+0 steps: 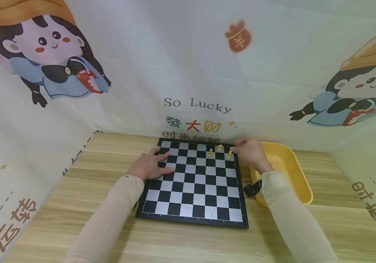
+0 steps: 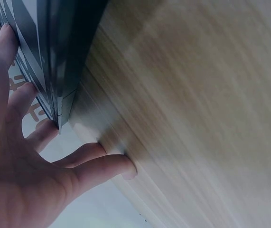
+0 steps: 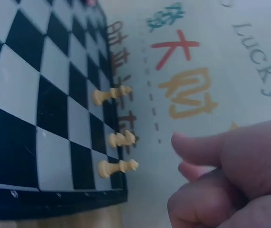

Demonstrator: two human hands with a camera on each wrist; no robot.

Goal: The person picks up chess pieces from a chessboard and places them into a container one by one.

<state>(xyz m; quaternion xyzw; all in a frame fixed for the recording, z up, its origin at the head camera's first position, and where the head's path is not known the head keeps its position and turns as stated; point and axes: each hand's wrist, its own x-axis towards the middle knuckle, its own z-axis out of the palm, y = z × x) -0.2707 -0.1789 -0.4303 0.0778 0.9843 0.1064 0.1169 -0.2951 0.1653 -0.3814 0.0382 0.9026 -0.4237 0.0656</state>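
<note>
A black-and-white chessboard [image 1: 194,179] lies on the wooden table. My left hand [image 1: 148,164] rests at its far left edge with fingers spread, some over the squares; in the left wrist view, that hand [image 2: 35,175] has other fingertips touching the table. Three pale yellow chess pieces stand near the far right corner: a slim one [image 1: 210,152], a shorter one [image 1: 219,147] shaped like a knight, and another slim one [image 1: 229,154]. My right hand [image 1: 250,151] is just right of them. In the right wrist view, its thumb and bent fingers [image 3: 187,204] show nothing between them.
A yellow plastic tray [image 1: 301,175] stands right of the board, partly under my right forearm; the inside that shows has no pieces. Behind the board hangs a printed cloth [image 1: 135,73], close to its far edge. Wooden tabletop [image 1: 86,179] extends to both sides.
</note>
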